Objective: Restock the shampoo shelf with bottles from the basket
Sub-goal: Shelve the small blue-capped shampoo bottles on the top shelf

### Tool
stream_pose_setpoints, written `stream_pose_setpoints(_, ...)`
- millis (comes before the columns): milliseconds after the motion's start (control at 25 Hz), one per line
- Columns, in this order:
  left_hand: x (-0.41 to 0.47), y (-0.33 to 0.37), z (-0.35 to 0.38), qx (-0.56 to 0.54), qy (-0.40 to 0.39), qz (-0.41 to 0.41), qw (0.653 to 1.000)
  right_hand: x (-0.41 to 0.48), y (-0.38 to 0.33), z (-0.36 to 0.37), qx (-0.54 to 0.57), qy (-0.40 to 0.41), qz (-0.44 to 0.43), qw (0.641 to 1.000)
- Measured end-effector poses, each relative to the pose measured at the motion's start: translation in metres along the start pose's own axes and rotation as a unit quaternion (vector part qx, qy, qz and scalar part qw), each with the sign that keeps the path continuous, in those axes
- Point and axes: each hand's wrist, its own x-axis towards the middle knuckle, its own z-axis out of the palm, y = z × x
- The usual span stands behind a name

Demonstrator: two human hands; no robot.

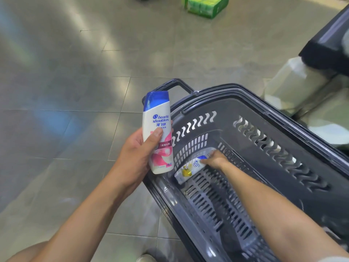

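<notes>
My left hand (139, 150) holds a white shampoo bottle (157, 133) with a blue cap and a pink label, upright, just left of the basket's rim. The dark grey shopping basket (294, 148) stands on the floor in front of me. At its bottom lies a second white shampoo bottle (190, 168) with a yellow label and a blue cap. My right hand (214, 158) reaches down into the basket and grips that bottle at its cap end. The shelf is out of view.
Grey tiled floor spreads to the left and beyond. A green pack of goods (205, 5) sits on the floor at the top. A dark shelf edge (332, 40) and pale wrapped packs (294, 80) stand at the right, close to the basket.
</notes>
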Motion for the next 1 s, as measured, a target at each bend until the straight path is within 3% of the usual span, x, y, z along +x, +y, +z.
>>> stream_pose_setpoints(240, 0.005, -0.002, -0.006, -0.003, -0.003, 0.000, 1.000, -0.006, -0.007, 0.036, -0.062, -0.007, -0.013, 0.998)
stream_pose_setpoints(480, 0.011, -0.001, -0.007, 0.018, -0.016, -0.001, 1.000, -0.006, -0.010, 0.032, 0.056, -0.023, 0.001, 0.998)
stream_pose_setpoints(640, 0.013, 0.010, -0.010, 0.037, -0.025, 0.001, 0.999, -0.022, -0.012, 0.020, 0.063, -0.061, -0.028, 0.996)
stream_pose_setpoints(840, 0.012, 0.031, -0.005, 0.054, -0.036, -0.012, 0.998, -0.085, -0.020, -0.009, 0.074, 0.004, -0.142, 0.987)
stream_pose_setpoints(1000, -0.021, 0.080, 0.022, 0.039, -0.038, -0.041, 0.998, -0.168, -0.047, -0.083, 0.127, 0.051, -0.191, 0.972)
